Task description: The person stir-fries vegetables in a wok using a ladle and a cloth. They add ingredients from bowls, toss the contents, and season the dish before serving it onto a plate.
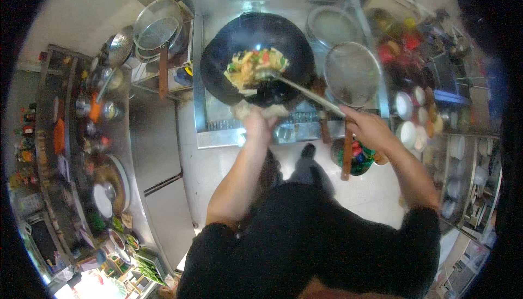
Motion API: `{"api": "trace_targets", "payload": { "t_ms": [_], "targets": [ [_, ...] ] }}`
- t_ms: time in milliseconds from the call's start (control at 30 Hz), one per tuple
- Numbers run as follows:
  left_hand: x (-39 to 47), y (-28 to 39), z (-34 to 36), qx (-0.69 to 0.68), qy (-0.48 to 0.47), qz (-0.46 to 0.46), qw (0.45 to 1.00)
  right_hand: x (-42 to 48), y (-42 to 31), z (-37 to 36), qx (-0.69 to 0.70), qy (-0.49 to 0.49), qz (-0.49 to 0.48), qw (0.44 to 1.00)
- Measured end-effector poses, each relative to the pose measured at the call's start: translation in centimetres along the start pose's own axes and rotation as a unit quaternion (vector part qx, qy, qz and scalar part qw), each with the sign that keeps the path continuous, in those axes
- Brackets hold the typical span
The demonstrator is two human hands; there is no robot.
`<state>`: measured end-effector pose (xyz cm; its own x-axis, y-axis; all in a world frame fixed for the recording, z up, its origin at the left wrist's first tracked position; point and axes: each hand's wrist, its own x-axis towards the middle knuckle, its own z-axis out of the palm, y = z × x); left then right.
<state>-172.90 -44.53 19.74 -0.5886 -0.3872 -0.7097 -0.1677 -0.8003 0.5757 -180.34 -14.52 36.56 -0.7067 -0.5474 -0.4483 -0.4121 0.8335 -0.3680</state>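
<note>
A large dark wok (220, 62) sits on the steel stove (220, 139), holding a pale stir-fry (245, 68) with green and red pieces. My left hand (258, 124) grips the near rim of the wok through a folded pale cloth (241, 110). In my right hand (365, 127) is the handle end of a long metal ladle (308, 92). Its bowl rests at the food's near right side. The food and both hands are slightly blurred.
Round wire strainers (352, 74) with wooden handles lie right of the wok; another mesh strainer (157, 29) is at upper left. Steel counters (157, 135) with ladles and bowls line the left. Stacked white bowls (404, 105) stand right. A green basket (361, 166) is below the stove's edge.
</note>
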Motion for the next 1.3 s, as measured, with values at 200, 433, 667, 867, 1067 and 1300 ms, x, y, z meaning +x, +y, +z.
{"api": "trace_targets", "payload": {
  "t_ms": [200, 433, 667, 867, 1067, 1300],
  "targets": [
    [-4.0, -7.5, -4.5, -0.007, 0.064, 0.052, 0.997, -0.7, -0.3, 1.9, -0.003, 0.034, 0.028, 0.999],
    [0.5, -1.2, 1.5, -0.043, 0.051, -0.006, 0.998, -6.4, 1.7, 1.2, 0.264, -0.029, 0.062, 0.962],
    [7.6, -2.9, 0.4, -0.062, 0.032, -0.027, 0.997, -5.6, 4.2, 6.1, 0.472, -0.176, 0.103, 0.857],
    [7.7, -3.1, -0.2, -0.006, 0.0, -0.002, 1.0, -3.4, 1.8, 10.9, 0.524, -0.158, 0.129, 0.827],
    [6.5, -1.7, -1.7, 0.061, 0.008, -0.074, 0.995, -3.8, -3.2, 5.9, 0.331, 0.052, 0.119, 0.935],
    [8.2, -0.9, -0.6, 0.068, -0.026, -0.05, 0.996, -2.1, -1.5, 7.2, 0.324, -0.013, 0.109, 0.939]
  ]
}}
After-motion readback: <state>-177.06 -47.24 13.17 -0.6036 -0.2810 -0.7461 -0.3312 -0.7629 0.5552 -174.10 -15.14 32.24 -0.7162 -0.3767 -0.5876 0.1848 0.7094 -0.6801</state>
